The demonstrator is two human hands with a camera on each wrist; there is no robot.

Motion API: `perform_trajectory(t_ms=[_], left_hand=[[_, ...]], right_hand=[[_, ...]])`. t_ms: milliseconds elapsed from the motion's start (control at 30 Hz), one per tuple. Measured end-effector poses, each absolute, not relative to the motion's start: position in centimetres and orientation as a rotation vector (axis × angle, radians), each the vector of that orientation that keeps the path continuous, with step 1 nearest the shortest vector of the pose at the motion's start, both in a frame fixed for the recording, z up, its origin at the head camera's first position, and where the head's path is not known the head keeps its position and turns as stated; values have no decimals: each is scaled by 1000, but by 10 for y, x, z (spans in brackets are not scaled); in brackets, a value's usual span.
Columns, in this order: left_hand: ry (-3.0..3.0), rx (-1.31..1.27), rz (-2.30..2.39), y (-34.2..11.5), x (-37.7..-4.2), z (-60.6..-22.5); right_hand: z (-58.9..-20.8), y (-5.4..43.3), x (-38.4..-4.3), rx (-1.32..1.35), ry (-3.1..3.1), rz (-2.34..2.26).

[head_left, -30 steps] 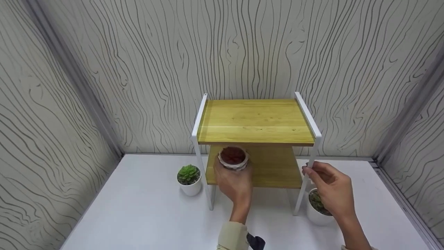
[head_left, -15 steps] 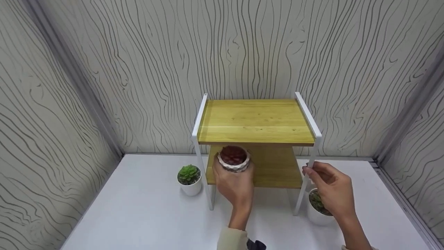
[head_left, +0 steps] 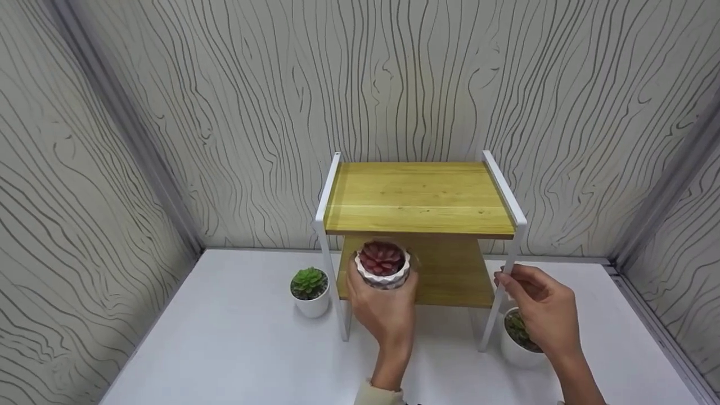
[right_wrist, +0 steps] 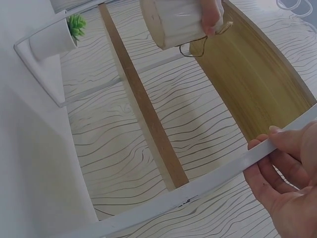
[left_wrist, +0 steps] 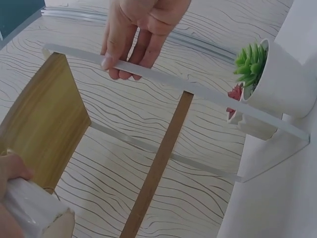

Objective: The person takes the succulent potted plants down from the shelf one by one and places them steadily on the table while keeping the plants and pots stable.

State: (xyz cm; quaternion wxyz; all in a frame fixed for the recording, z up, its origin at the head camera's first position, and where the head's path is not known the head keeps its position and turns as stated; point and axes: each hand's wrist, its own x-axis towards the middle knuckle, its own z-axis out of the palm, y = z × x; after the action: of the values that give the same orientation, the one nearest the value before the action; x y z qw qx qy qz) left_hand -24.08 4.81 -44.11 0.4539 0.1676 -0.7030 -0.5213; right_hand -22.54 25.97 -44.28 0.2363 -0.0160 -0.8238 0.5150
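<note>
My left hand [head_left: 385, 306] grips a faceted white pot with a red succulent [head_left: 382, 260], held upright in front of the gap between a small shelf rack's two boards. The rack has a yellowish wooden top board [head_left: 419, 197], a lower board [head_left: 450, 275] and white side frames. From the right wrist view, the base of the held pot [right_wrist: 173, 22] shows, off the lower board's edge. My right hand [head_left: 543, 309] pinches the rack's right front leg [head_left: 510, 256] between thumb and fingers, as the right wrist view also shows with the white bar [right_wrist: 223, 173].
Left of the rack stands a green succulent in a white pot [head_left: 310, 295]. Another potted green plant [head_left: 520, 337] sits at the right leg, partly behind my right hand. A smaller red plant [left_wrist: 235, 98] appears beside it. A wood-grain patterned wall [head_left: 416, 84] rises behind.
My left hand has drawn the red succulent slightly back toward me and lower, and more of the plant's top shows. My right hand keeps its hold on the leg. The head view has shifted slightly.
</note>
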Motion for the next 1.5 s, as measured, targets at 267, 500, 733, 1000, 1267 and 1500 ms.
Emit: perform_trajectory(t_ms=[267,500,733,1000,1267,1500], left_hand=[[-1739,396,-1312,51,-233,-439],[-1733,384,-1330,50,-228,-436],[-1737,365,-1321,46,-223,-434],[-1774,313,-1314,38,-216,-433],[-1805,284,-1315,27,-208,-432],[-1841,247,-1295,17,-202,-430]], right_hand=[[-443,260,-225,-41,-2250,1433],[-444,263,-225,-39,-2253,1416],[-444,263,-225,-30,-2246,1405],[-444,261,-224,-24,-2250,1418],[-443,260,-222,-55,-2278,1410],[-443,261,-221,-58,-2291,1393]])
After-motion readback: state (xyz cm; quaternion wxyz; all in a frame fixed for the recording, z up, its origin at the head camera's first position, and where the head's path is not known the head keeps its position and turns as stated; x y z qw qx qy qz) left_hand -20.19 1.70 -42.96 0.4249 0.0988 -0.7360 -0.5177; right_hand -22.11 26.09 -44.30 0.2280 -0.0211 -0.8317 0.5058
